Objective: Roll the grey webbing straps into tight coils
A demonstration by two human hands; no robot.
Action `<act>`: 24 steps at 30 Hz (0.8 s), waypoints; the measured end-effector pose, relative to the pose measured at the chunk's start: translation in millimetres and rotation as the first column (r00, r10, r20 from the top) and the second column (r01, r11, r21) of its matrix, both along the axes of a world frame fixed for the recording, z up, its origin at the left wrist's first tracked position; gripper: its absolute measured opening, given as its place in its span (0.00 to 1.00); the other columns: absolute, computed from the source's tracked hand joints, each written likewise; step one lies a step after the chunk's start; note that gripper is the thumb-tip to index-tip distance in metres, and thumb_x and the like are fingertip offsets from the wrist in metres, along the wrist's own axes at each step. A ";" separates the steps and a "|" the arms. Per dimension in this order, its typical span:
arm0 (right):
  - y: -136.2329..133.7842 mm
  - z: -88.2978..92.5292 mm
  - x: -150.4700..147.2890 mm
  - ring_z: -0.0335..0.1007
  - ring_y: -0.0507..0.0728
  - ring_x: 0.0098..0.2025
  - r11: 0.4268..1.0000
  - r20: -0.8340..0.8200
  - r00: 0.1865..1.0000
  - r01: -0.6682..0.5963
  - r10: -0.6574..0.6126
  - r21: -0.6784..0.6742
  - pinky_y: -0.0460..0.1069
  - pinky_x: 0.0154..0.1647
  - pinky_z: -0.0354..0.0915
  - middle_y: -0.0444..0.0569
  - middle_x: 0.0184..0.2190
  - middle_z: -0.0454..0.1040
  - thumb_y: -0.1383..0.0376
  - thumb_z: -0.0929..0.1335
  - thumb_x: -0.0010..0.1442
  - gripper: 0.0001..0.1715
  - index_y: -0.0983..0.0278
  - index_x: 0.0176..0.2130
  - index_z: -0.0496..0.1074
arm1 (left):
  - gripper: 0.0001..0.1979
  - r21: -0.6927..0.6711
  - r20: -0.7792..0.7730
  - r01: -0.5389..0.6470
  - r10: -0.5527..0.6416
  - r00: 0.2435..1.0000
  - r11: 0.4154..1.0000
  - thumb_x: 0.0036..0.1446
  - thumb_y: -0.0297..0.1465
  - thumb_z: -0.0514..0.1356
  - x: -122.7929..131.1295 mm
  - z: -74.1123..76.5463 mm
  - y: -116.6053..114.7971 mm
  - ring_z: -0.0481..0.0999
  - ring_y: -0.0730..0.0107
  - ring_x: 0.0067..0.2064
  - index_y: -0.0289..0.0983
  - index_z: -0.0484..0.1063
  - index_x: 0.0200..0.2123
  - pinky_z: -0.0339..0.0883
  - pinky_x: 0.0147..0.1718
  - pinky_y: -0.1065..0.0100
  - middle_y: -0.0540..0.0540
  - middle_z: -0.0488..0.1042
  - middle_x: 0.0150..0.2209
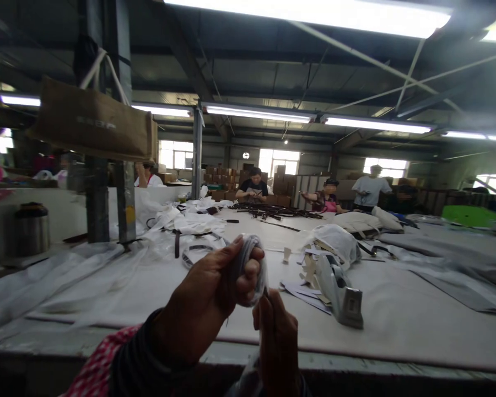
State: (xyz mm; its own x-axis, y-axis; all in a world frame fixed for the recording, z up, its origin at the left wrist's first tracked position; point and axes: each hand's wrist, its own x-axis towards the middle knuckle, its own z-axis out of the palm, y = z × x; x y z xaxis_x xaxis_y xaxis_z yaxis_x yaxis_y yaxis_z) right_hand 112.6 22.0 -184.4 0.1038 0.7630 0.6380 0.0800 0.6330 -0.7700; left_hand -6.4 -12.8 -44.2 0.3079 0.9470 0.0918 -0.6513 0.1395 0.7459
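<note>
My left hand [209, 295] is wrapped round a rolled grey-white bundle [251, 251], held up above the front of the table. The bundle looks like a coiled strap or cord in clear plastic, but its exact kind is not plain. Just below it my right hand [279, 336] is closed, fingertips pinched at the bundle's lower end. Thin clear plastic [248, 377] hangs beneath, beside the right wrist. What lies between the right fingertips is mostly hidden.
A tape dispenser [343, 295] stands on the white table [397, 325], right of my hands, beside paper pieces [308, 298]. Dark straps [268, 209] lie farther back, with plastic sheeting [86, 275] at left. A tan bag [95, 118] hangs from a post. Several people work beyond.
</note>
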 end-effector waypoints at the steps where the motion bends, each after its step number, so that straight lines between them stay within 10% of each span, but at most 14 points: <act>1: 6.0 -6.2 0.2 0.53 0.50 0.22 0.999 0.015 0.999 -0.045 0.045 -0.030 0.48 0.25 0.52 0.40 0.19 0.59 0.47 0.61 0.70 0.26 0.62 0.28 0.66 | 0.20 0.041 0.004 -0.024 0.024 1.000 0.999 0.71 0.33 0.49 -0.5 -1.2 3.9 0.66 0.79 0.21 0.27 0.76 0.36 0.64 0.21 0.76 0.47 0.68 0.26; 4: 15.8 -23.2 -1.7 0.61 0.51 0.23 0.928 -0.068 0.953 -0.304 0.296 -0.215 0.46 0.24 0.55 0.43 0.22 0.67 0.44 0.62 0.68 0.27 0.64 0.36 0.71 | 0.14 0.227 -0.044 -0.132 0.145 0.988 0.965 0.68 0.31 0.55 -2.8 -11.3 19.8 0.77 0.70 0.31 0.27 0.76 0.43 0.72 0.33 0.70 0.41 0.76 0.34; 9: 9.1 -34.3 -3.0 0.68 0.51 0.21 0.590 -0.314 0.727 -0.682 0.610 -0.431 0.43 0.20 0.57 0.48 0.24 0.74 0.41 0.65 0.64 0.32 0.68 0.41 0.72 | 0.13 0.607 -0.406 -0.187 0.504 0.762 0.773 0.68 0.38 0.57 -8.3 -51.8 51.2 0.81 0.58 0.41 0.34 0.73 0.44 0.72 0.42 0.63 0.40 0.78 0.40; 13: 10.8 -34.3 8.7 0.53 0.45 0.13 0.396 -0.495 0.598 -0.796 0.630 -0.457 0.41 0.13 0.52 0.40 0.16 0.65 0.39 0.68 0.60 0.33 0.67 0.34 0.71 | 0.13 0.843 -0.515 0.336 0.810 0.281 0.419 0.71 0.33 0.51 -17.8 -92.5 64.4 0.76 0.57 0.37 0.34 0.73 0.39 0.66 0.36 0.62 0.40 0.76 0.34; 17: 16.1 -28.7 23.4 0.47 0.44 0.12 0.290 -0.529 0.548 -0.819 0.648 -0.495 0.41 0.12 0.51 0.40 0.17 0.66 0.41 0.68 0.61 0.31 0.67 0.30 0.69 | 0.14 0.679 -0.422 0.705 0.895 0.146 0.206 0.68 0.25 0.48 -28.8 -107.4 65.0 0.74 0.57 0.38 0.33 0.71 0.50 0.63 0.35 0.62 0.38 0.76 0.37; 21: 18.5 -22.6 24.1 0.51 0.43 0.12 0.336 -0.483 0.568 -0.807 0.667 -0.486 0.40 0.11 0.48 0.43 0.23 0.72 0.47 0.68 0.65 0.24 0.65 0.34 0.67 | 0.11 0.772 -0.579 0.458 0.784 0.223 0.440 0.70 0.32 0.51 -32.1 -86.2 64.9 0.74 0.61 0.36 0.35 0.72 0.40 0.64 0.37 0.64 0.42 0.75 0.34; 24: 20.7 -25.3 17.4 0.59 0.45 0.15 0.398 -0.465 0.610 -0.783 0.642 -0.478 0.39 0.13 0.54 0.45 0.26 0.75 0.48 0.67 0.67 0.22 0.64 0.35 0.65 | 0.12 0.704 -0.627 0.065 0.575 0.525 0.708 0.69 0.37 0.54 -29.7 -63.6 67.0 0.77 0.62 0.40 0.35 0.71 0.39 0.69 0.42 0.64 0.44 0.75 0.37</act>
State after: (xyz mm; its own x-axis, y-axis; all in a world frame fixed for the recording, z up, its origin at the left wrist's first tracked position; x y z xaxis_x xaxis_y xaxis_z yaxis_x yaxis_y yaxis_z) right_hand 130.0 42.7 -209.7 -0.6119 0.7885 0.0620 -0.3528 -0.2020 -0.9136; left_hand -36.0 54.2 -107.7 0.3009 0.8096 0.5040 0.2998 -0.5820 0.7559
